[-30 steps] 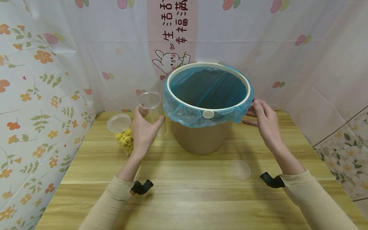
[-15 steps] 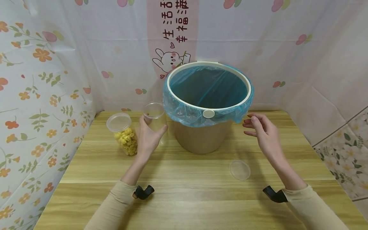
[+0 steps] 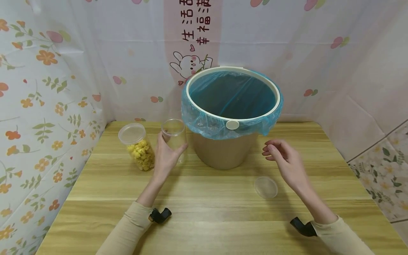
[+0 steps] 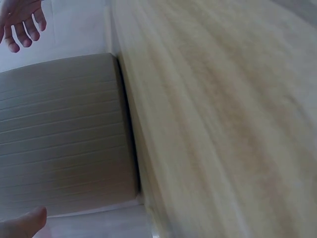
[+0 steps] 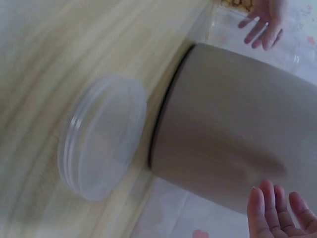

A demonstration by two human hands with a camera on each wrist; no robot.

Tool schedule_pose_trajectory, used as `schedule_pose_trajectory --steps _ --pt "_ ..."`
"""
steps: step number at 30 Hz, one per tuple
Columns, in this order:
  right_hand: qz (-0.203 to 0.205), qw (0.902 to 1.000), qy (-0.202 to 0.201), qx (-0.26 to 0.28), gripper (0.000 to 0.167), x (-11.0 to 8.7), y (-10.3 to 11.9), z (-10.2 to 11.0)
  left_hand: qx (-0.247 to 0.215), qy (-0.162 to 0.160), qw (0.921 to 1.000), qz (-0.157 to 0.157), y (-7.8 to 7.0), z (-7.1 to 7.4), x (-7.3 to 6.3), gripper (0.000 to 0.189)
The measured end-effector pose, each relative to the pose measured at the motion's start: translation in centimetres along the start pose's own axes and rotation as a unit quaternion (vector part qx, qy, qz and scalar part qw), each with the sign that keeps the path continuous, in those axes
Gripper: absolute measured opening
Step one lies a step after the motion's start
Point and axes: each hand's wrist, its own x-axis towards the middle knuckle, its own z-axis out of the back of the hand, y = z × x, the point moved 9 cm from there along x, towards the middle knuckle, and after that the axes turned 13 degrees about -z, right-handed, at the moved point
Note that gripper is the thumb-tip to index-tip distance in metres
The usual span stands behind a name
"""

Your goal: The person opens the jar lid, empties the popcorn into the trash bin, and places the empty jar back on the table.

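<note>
My left hand (image 3: 166, 156) curls round the clear jar (image 3: 176, 140); my right hand (image 3: 288, 163), fingers loosely bent, is empty.

We see a clear, glossy plastic jar (image 3: 175, 139), a smooth translucent plastic lid (image 3: 266, 187), a matt plastic-looking bin (image 3: 223, 152) and its thin, crinkled, shiny plastic liner (image 3: 211, 128). We also see a wood-grained tabletop (image 3: 216, 219) with a soft sheen, and sleeves (image 3: 127, 226) of matt cloth.

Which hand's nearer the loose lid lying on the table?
Right. The right hand hovers near the loose lid, above and slightly right of it in the head view; the left hand is well left, holding the clear jar.
</note>
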Motion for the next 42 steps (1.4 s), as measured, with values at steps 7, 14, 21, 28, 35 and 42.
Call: schedule_pose_trajectory --steps 7,14,21,28,35,42 --pt "0.011 0.9996 0.010 -0.023 0.022 -0.9 -0.3 -1.3 -0.014 0.001 0.9999 -0.008 0.3 0.0 -0.1 0.109" --pt "0.011 0.9987 0.021 -0.045 0.019 -1.7 -0.5 -2.5 -0.007 0.006 0.9999 -0.011 0.3 0.4 -0.7 0.123" --pt "0.005 0.9980 0.030 -0.056 0.018 -1.9 -0.5 -3.1 0.012 0.009 0.9992 -0.037 -0.4 1.5 -2.2 0.105" --pt "0.009 0.9977 0.026 -0.061 0.020 -1.9 -0.3 -3.4 0.008 0.016 0.9983 -0.055 -0.4 3.1 -3.9 0.092" --pt "0.010 0.9981 0.023 -0.056 0.020 -1.8 -0.1 -3.6 0.004 -0.013 0.9967 -0.080 -0.4 5.7 -5.4 0.078" --pt "0.013 0.9980 0.028 -0.055 0.020 -1.8 0.2 -4.4 0.035 -0.102 0.9908 -0.081 0.3 9.4 -6.6 0.059"
